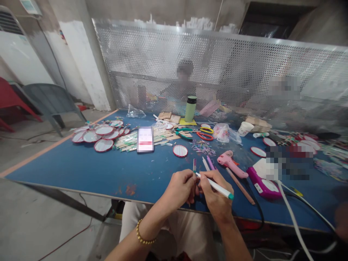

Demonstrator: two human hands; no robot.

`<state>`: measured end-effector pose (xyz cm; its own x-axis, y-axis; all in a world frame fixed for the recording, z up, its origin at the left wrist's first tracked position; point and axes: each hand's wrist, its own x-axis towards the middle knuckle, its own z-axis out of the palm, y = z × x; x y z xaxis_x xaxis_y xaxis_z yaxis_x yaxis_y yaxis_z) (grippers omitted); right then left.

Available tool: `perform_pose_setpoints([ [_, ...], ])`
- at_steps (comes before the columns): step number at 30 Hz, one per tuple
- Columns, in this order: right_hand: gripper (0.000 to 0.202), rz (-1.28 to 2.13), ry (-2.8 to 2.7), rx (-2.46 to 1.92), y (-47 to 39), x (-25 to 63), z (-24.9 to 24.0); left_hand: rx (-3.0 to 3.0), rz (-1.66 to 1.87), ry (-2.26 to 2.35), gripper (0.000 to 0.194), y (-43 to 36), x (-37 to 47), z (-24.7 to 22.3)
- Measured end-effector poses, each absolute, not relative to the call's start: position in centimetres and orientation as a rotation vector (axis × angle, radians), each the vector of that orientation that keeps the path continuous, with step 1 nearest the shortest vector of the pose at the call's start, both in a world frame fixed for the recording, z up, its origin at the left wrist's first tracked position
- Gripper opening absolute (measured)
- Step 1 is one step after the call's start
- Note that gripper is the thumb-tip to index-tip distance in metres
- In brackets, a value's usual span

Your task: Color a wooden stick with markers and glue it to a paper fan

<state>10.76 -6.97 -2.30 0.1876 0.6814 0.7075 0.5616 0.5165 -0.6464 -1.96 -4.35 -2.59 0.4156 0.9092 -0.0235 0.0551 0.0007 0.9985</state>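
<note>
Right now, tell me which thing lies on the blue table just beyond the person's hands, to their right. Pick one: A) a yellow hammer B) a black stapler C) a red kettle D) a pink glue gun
D: a pink glue gun lies on the blue table, just past the right hand, which has a white pen in its grip, close to the left hand.

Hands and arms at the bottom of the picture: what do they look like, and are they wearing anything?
Both are bare: no gloves and no sleeves in view. The left hand has a bracelet of round gold-coloured beads on its wrist. The right hand wears nothing on its wrist or forearm, and I cannot make out any rings on either one. Below the arms, light beige trousers show.
</note>
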Motion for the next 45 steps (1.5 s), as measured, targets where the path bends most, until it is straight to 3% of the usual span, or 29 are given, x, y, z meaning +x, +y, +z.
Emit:
perform_pose_setpoints([
  [45,0.019,0.168,-1.436,-1.233,-7.06,10.93,-2.67,1.407,0.847,0.946,0.036,-4.37,-1.91,-2.27],
])
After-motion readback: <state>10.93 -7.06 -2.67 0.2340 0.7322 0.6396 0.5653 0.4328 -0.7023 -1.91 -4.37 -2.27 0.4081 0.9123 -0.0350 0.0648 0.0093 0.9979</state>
